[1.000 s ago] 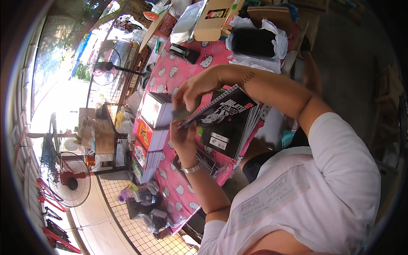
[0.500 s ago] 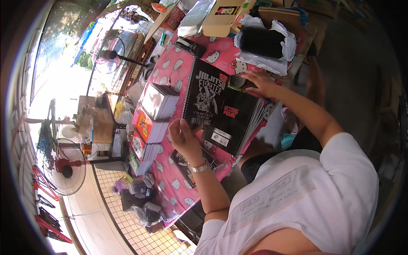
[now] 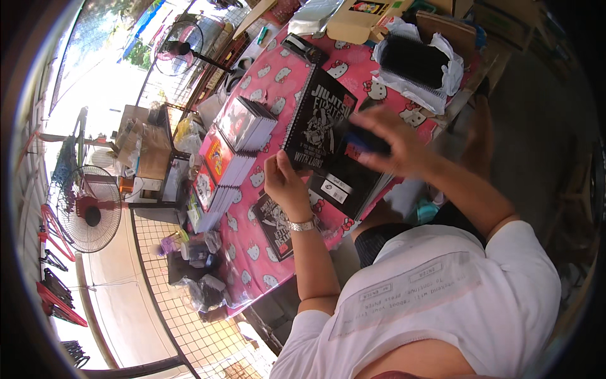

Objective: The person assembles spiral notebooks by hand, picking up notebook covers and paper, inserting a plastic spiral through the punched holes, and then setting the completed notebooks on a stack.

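A black spiral notebook [image 3: 319, 120] with white and red cover print lies tilted on top of a stack of black notebooks [image 3: 360, 180]. My left hand [image 3: 287, 186], a metal watch at its wrist, is closed on the notebook's near left corner, thumb and fingers pinching the edge. Over the stack, my right hand [image 3: 401, 145] holds a dark blue object [image 3: 368, 140]; motion blur hides its kind. Another black notebook [image 3: 274, 224] lies on the table just past my left wrist.
Stacks of colourful notebooks [image 3: 243, 126] line the table's left side. A black tape dispenser [image 3: 303, 47] sits beyond the notebook. At the far right is a black stack in torn white paper [image 3: 416, 60]. The pink patterned tablecloth [image 3: 252, 278] covers the table. Fans [image 3: 91, 211] stand left.
My right hand has moved nearer and lifted over the stack, now with the dark blue object in it. My left hand stays at the notebook's corner. The whole view has shifted slightly.
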{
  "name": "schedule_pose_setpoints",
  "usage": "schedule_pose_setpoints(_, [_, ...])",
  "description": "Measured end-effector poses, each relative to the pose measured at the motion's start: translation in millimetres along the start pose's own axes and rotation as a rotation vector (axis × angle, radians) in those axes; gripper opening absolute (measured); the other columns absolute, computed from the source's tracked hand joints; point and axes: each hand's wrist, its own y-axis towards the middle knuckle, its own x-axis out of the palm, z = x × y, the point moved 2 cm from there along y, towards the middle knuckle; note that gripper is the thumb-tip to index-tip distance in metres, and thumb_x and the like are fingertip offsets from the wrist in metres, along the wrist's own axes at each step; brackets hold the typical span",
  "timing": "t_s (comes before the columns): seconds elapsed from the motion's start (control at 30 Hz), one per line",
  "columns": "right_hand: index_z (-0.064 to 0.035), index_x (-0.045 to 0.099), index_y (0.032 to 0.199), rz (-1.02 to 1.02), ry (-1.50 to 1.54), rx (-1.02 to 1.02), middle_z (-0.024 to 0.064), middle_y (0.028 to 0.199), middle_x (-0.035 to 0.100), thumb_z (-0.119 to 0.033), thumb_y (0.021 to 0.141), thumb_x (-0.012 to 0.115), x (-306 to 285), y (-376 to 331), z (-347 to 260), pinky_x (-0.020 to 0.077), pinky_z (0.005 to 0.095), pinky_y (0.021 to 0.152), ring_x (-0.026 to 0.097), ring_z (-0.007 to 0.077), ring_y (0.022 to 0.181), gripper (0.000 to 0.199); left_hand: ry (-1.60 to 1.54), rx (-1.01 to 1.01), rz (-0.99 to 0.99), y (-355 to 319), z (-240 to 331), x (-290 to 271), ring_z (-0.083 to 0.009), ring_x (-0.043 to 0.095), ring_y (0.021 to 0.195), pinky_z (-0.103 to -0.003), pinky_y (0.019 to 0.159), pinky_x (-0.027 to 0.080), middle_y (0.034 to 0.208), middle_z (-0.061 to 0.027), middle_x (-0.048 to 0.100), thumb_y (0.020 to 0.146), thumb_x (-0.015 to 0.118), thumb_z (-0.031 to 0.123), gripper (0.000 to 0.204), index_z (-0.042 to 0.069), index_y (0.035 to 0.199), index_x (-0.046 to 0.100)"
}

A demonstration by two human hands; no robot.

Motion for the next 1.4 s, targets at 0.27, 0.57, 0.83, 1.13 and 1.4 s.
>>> schedule_pose_setpoints(0.27, [-0.0086,0.054,0.135,-0.027,-0.102,-0.15,0.0097,0.123,0.054,-0.033,0.077,0.074,38,21,-46,0.0405,0.0445,0.1,0.053,0.0299,0.11,0.066,-0.182,0.162,0.008,-5,10,8,-0.0103,0.067,0.073,-0.024,0.061,0.059,0.091,-0.0087,0.069,0.097,0.058,0.006,0.017,-0.005,0.11,0.062])
schedule_pose_setpoints(0.57, [-0.0109,0.056,0.134,-0.042,-0.082,-0.099,0.0092,0.123,0.055,-0.032,0.077,0.074,28,19,-45,0.0401,0.0433,0.1,0.053,0.0291,0.111,0.063,-0.211,0.177,0.079,-4,22,15,-0.0114,0.067,0.074,-0.025,0.06,0.059,0.091,-0.0088,0.069,0.097,0.059,0.004,0.017,-0.005,0.111,0.064])
schedule_pose_setpoints(0.83, [-0.0102,0.058,0.131,-0.048,-0.105,-0.166,0.0113,0.121,0.055,-0.033,0.072,0.077,41,25,-47,0.0403,0.0455,0.098,0.053,0.0312,0.111,0.065,-0.004,0.154,0.111,0,-1,8,-0.0088,0.066,0.073,-0.024,0.061,0.055,0.083,-0.005,0.071,0.093,0.058,-0.003,0.018,-0.003,0.109,0.066])
schedule_pose_setpoints(1.13, [-0.0039,0.059,0.13,-0.31,0.485,0.235,0.0068,0.102,0.062,-0.024,0.086,0.071,43,29,-42,0.0487,0.0316,0.079,0.059,0.018,0.088,0.05,-0.052,0.259,0.144,-7,-3,9,-0.011,0.067,0.077,-0.025,0.07,0.055,0.088,-0.0064,0.071,0.084,0.058,-0.012,0.032,-0.003,0.113,0.068])
schedule_pose_setpoints(1.4, [-0.0039,0.061,0.127,-0.104,0.373,0.217,0.0137,0.108,0.065,-0.035,0.085,0.071,14,16,-15,0.0507,0.0338,0.084,0.064,0.0221,0.095,0.053,-0.475,-0.066,0.449,-19,-20,-49,-0.0131,0.064,0.072,-0.023,0.052,0.049,0.086,-0.0059,0.068,0.09,0.063,0.0,0.022,-0.001,0.112,0.066])
